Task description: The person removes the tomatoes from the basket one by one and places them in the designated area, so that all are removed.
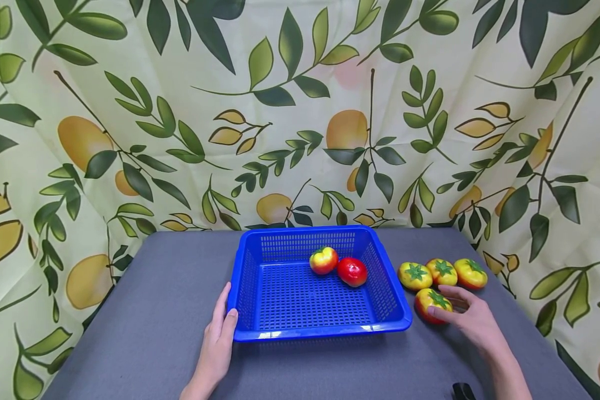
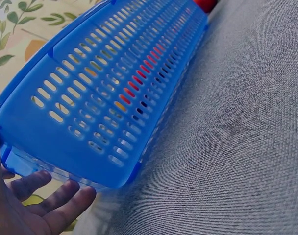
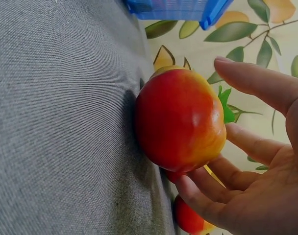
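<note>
My left hand (image 1: 217, 339) rests at the left end of a blue plastic basket (image 1: 325, 334), thumb at the rim. In the left wrist view its fingers (image 2: 70, 208) extend loosely beside the basket's end wall. My right hand (image 1: 472, 322) reaches around a red-and-yellow tomato (image 1: 426, 311) with a green star-shaped top, right of the basket. In the right wrist view the thumb stands apart from that tomato (image 3: 178, 120), and the other fingers spread along its far side. Inside the basket lie a yellow-and-red fruit (image 1: 323, 261) and a glossy red one (image 1: 352, 272).
Behind the right hand, three similar tomatoes (image 1: 442, 272) sit close together on the grey cloth-covered table (image 1: 145, 311). A leaf-and-fruit patterned curtain (image 1: 290, 139) hangs behind the table and along both sides. A small black object (image 1: 463, 391) shows at the front edge near the right forearm.
</note>
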Demonstrator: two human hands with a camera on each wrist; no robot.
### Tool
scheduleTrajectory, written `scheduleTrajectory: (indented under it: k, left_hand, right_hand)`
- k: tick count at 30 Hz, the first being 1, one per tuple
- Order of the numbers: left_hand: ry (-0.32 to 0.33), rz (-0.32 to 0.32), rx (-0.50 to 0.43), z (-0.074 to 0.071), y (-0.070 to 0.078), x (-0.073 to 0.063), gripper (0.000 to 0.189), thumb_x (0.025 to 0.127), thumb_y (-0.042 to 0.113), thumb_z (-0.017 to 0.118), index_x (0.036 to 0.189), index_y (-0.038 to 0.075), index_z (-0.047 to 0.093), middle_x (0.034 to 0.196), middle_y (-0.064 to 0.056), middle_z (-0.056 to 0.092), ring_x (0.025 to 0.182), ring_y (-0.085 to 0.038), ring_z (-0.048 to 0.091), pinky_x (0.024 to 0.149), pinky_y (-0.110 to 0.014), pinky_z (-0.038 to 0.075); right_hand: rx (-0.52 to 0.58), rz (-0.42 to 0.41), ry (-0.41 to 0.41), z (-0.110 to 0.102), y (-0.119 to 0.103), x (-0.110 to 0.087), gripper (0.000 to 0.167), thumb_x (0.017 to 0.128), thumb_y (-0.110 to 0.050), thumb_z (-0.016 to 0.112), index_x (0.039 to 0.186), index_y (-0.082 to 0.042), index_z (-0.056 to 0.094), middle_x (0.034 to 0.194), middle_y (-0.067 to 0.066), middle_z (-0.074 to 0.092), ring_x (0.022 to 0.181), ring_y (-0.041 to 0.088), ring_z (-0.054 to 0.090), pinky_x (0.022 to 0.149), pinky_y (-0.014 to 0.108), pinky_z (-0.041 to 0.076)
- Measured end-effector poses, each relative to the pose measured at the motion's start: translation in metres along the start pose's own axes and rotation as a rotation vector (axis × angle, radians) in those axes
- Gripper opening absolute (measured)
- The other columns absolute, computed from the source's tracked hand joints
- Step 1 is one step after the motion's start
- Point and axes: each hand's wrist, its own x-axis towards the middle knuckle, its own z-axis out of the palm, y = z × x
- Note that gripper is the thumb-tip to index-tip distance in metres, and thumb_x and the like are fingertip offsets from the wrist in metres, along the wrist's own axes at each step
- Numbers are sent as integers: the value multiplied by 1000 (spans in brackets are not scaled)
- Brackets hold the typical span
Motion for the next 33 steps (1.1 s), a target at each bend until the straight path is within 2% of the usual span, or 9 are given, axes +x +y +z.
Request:
scheduleTrajectory:
  k: [8, 20, 22, 26, 29, 33]
  left_hand:
    - [2, 3, 7, 0, 0, 0, 56, 108, 31, 35, 158, 15, 17, 159, -15, 22, 141, -41, 26, 107, -64, 23]
    - [7, -9, 19, 0, 1, 1, 55, 108, 31, 35, 158, 16, 17, 159, -15, 22, 141, -40, 26, 107, -64, 22]
    - [6, -8, 18, 0, 1, 0, 55, 108, 31, 35, 158, 16, 17, 159, -15, 22, 141, -40, 26, 107, -63, 23]
    - [4, -3, 11, 0, 0, 0, 55, 108, 30, 35, 158, 15, 17, 159, -15, 23, 141, -40, 27, 107, -63, 23]
    - [6, 2, 5, 0, 0, 0, 55, 108, 30, 35, 158, 14, 19, 158, -15, 25, 141, -40, 28, 107, -63, 24]
    - [17, 8, 4, 0, -2, 1, 54, 108, 29, 36, 158, 16, 20, 158, -15, 27, 140, -38, 29, 107, -62, 24]
  right_hand:
    - [0, 27, 26, 0, 0, 0, 89, 84, -56, 71, 145, 2, 41, 143, 31, 39, 127, 46, 39, 96, 62, 39]
    - [12, 8, 66, 1, -1, -2, 85, 86, -54, 70, 143, 3, 43, 142, 30, 41, 128, 45, 39, 97, 59, 40]
    - [6, -2, 77, 1, -1, -3, 83, 86, -54, 70, 142, 3, 44, 141, 30, 43, 127, 44, 40, 95, 55, 43]
    - [-1, -13, 125, 2, -2, -5, 80, 87, -52, 70, 139, 3, 47, 138, 29, 46, 124, 41, 43, 83, 33, 48]
    - [9, -25, 198, 3, -5, -7, 73, 89, -49, 70, 137, 3, 50, 135, 28, 49, 122, 40, 45, 73, 19, 45]
    - [13, -79, 318, 5, -14, -12, 65, 90, -45, 70, 133, 1, 56, 131, 23, 54, 118, 36, 51, 70, 12, 41]
